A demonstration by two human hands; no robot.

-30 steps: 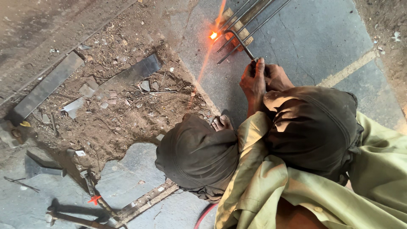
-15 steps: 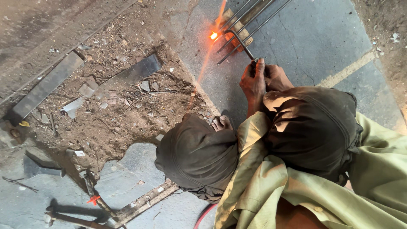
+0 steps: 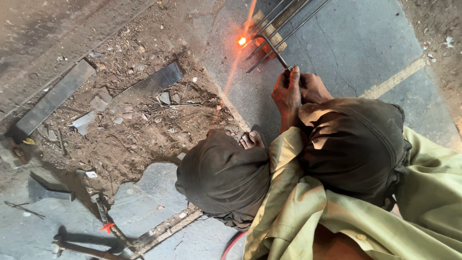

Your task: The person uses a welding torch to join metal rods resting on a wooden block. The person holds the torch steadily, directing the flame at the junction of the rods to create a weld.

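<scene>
Left hand (image 3: 287,94) and right hand (image 3: 313,86) both clenched on torch (image 3: 275,50); orange flame (image 3: 242,41) touching steel rods (image 3: 288,21)

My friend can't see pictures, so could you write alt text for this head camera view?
Seen from above, a crouching person's hands hold a torch whose tip glows orange against thin metal rods lying on a grey stone floor. To the left lie dirt, metal scraps and a hammer.
</scene>
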